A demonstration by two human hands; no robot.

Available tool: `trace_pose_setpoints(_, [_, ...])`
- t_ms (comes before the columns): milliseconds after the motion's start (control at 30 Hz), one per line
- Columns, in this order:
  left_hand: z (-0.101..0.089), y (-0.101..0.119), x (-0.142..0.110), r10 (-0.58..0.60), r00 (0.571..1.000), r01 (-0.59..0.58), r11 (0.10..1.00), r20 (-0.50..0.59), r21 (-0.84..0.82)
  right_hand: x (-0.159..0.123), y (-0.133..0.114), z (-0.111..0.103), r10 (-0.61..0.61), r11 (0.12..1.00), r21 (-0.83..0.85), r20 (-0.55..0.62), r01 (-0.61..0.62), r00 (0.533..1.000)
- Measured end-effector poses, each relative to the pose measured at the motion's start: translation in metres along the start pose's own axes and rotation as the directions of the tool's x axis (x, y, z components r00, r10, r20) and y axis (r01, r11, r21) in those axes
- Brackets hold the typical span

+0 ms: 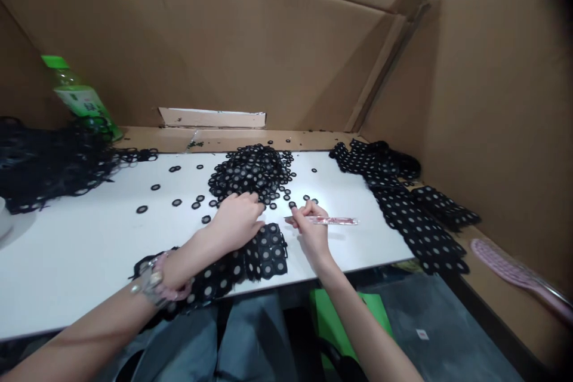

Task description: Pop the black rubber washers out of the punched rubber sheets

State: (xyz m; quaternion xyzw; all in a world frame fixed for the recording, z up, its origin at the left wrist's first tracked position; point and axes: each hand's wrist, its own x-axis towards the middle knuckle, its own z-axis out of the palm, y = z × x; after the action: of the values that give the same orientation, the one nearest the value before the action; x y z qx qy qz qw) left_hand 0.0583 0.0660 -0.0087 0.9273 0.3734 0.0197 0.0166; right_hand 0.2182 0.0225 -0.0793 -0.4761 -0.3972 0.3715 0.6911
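Note:
My left hand (237,221) lies on the near edge of a heap of black punched sheet with grey discs (250,173), its fingers touching the heap. My right hand (311,230) pinches a slim red-and-clear stick-like tool (335,221), and its fingertips are close to a small black ring (292,205). Several loose black rings (177,202) are scattered on the white table (89,256). A black punched strip (264,259) lies under my left wrist, which wears a beaded bracelet (156,277).
Black punched sheets (403,209) lie at the table's right, and a larger dark heap (54,167) lies at the left. A green-capped bottle (83,98) leans at the back left. Cardboard walls surround the table. A pink hairbrush (519,274) rests on the right ledge.

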Motion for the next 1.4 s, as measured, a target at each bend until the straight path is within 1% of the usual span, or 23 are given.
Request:
trace_pose_setpoints(33, [-0.003, 0.004, 0.005, 0.067, 0.998, -0.067, 0.998, -0.015, 0.019, -0.001, -0.002, 0.0, -0.01, 1.0, 0.027, -0.032, 0.01, 0.999])
trace_pose_setpoints(67, [-0.004, 0.007, 0.012, 0.16, 0.987, -0.16, 0.987, -0.004, 0.013, -0.002, -0.005, 0.0, -0.017, 0.999, 0.046, -0.062, 0.02, 0.998])
trace_pose_setpoints(133, [-0.005, 0.012, 0.024, 0.345, 0.934, -0.343, 0.938, 0.094, -0.046, -0.005, -0.01, -0.001, -0.032, 0.996, 0.078, -0.114, 0.041, 0.993])
trace_pose_setpoints(167, [-0.004, 0.013, 0.03, 0.399, 0.905, -0.392, 0.917, 0.147, -0.078, -0.007, -0.013, -0.002, -0.036, 0.994, 0.096, -0.138, 0.05, 0.99])
trace_pose_setpoints(200, [-0.004, 0.014, 0.035, 0.421, 0.887, -0.408, 0.907, 0.192, -0.104, -0.01, -0.015, -0.004, -0.038, 0.992, 0.115, -0.159, 0.056, 0.987])
trace_pose_setpoints(267, [-0.002, 0.015, 0.043, 0.382, 0.888, -0.359, 0.924, 0.255, -0.135, -0.016, -0.022, -0.009, -0.03, 0.987, 0.149, -0.193, 0.059, 0.981])
trace_pose_setpoints(367, [-0.003, 0.017, 0.049, 0.319, 0.896, -0.278, 0.945, 0.309, -0.17, -0.028, -0.033, -0.017, -0.026, 0.979, 0.188, -0.248, 0.074, 0.968])
trace_pose_setpoints(567, [-0.012, 0.023, 0.051, 0.282, 0.896, -0.215, 0.951, 0.342, -0.222, -0.052, -0.061, -0.032, -0.075, 0.969, 0.199, -0.319, 0.145, 0.945])
trace_pose_setpoints(667, [-0.022, 0.029, 0.049, 0.249, 0.896, -0.171, 0.958, 0.368, -0.231, -0.063, -0.072, -0.041, -0.086, 0.957, 0.229, -0.36, 0.178, 0.929])
trace_pose_setpoints(767, [-0.045, 0.044, 0.048, 0.198, 0.898, -0.128, 0.972, 0.393, -0.196, -0.074, -0.085, -0.05, -0.113, 0.939, 0.249, -0.422, 0.235, 0.899])
trace_pose_setpoints(867, [-0.084, 0.067, 0.051, 0.158, 0.887, -0.107, 0.984, 0.434, -0.141, -0.087, -0.103, -0.055, -0.171, 0.922, 0.225, -0.494, 0.315, 0.853])
trace_pose_setpoints(900, [-0.1, 0.075, 0.052, 0.161, 0.866, -0.113, 0.985, 0.473, -0.13, -0.092, -0.111, -0.056, -0.19, 0.915, 0.215, -0.514, 0.34, 0.837])
trace_pose_setpoints(967, [-0.131, 0.09, 0.054, 0.249, 0.813, -0.144, 0.962, 0.526, -0.232, -0.101, -0.125, -0.056, -0.227, 0.899, 0.201, -0.545, 0.388, 0.807])
trace_pose_setpoints(1000, [-0.145, 0.095, 0.054, 0.304, 0.802, -0.149, 0.935, 0.514, -0.321, -0.105, -0.132, -0.056, -0.245, 0.889, 0.199, -0.553, 0.412, 0.796])
trace_pose_setpoints(1033, [-0.157, 0.098, 0.053, 0.356, 0.808, -0.149, 0.894, 0.469, -0.422, -0.108, -0.139, -0.056, -0.263, 0.879, 0.2, -0.556, 0.434, 0.789])
trace_pose_setpoints(1067, [-0.166, 0.099, 0.052, 0.386, 0.833, -0.142, 0.841, 0.396, -0.521, -0.11, -0.145, -0.057, -0.282, 0.867, 0.201, -0.556, 0.456, 0.782])
trace_pose_setpoints(1100, [-0.172, 0.099, 0.05, 0.392, 0.868, -0.136, 0.778, 0.304, -0.614, -0.112, -0.15, -0.057, -0.302, 0.856, 0.2, -0.556, 0.477, 0.774])
trace_pose_setpoints(1167, [-0.171, 0.091, 0.045, 0.338, 0.933, -0.124, 0.628, 0.125, -0.768, -0.112, -0.158, -0.058, -0.337, 0.837, 0.188, -0.563, 0.514, 0.755])
trace_pose_setpoints(1233, [-0.155, 0.077, 0.037, 0.257, 0.966, -0.098, 0.449, 0.023, -0.888, -0.108, -0.162, -0.058, -0.356, 0.826, 0.171, -0.58, 0.537, 0.733])
trace_pose_setpoints(1267, [-0.14, 0.069, 0.031, 0.219, 0.976, -0.074, 0.357, 0.007, -0.931, -0.106, -0.164, -0.056, -0.358, 0.824, 0.169, -0.584, 0.54, 0.729])
trace_pose_setpoints(1333, [-0.104, 0.052, 0.017, 0.167, 0.986, -0.017, 0.174, 0.013, -0.985, -0.098, -0.163, -0.051, -0.343, 0.834, 0.181, -0.571, 0.521, 0.746])
trace_pose_setpoints(1367, [-0.084, 0.043, 0.008, 0.117, 0.992, 0.027, 0.113, 0.04, -0.993, -0.094, -0.16, -0.045, -0.335, 0.843, 0.19, -0.548, 0.504, 0.766])
trace_pose_setpoints(1400, [-0.063, 0.034, -0.001, 0.043, 0.995, 0.09, 0.082, 0.094, -0.993, -0.089, -0.156, -0.038, -0.329, 0.853, 0.196, -0.516, 0.483, 0.791])
